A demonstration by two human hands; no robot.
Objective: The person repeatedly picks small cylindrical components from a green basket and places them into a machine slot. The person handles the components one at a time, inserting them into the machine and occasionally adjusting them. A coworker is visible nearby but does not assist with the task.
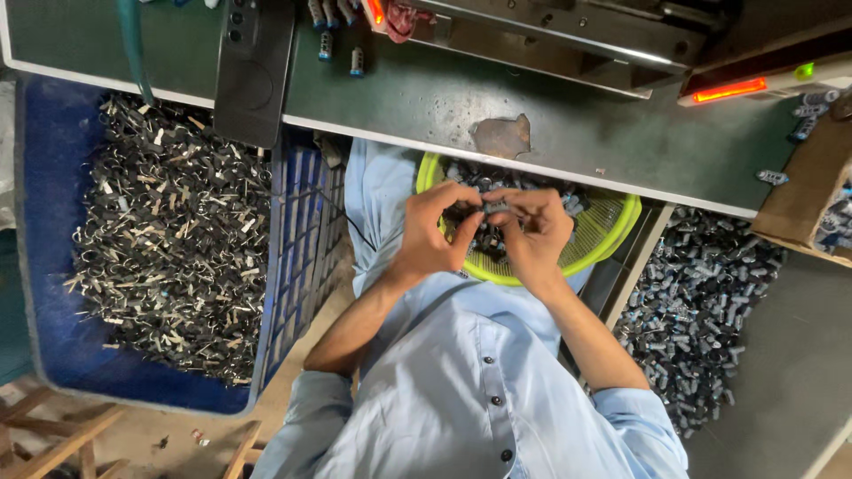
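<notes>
My left hand point(433, 232) and my right hand point(532, 232) meet over a yellow-green mesh basket point(612, 232) that rests on my lap. Between the fingertips of both hands I pinch one small grey-black cylindrical part point(493, 207). The basket holds several more such small dark parts point(484, 239). Both hands have their fingers curled around the part.
A blue crate point(53, 266) at my left is full of small dark clips with pale strips. A heap of grey cylindrical parts point(688, 302) lies at my right. The green workbench point(568, 120) ahead carries a black device point(253, 66), a metal machine point(568, 35) and a lit red indicator point(728, 90).
</notes>
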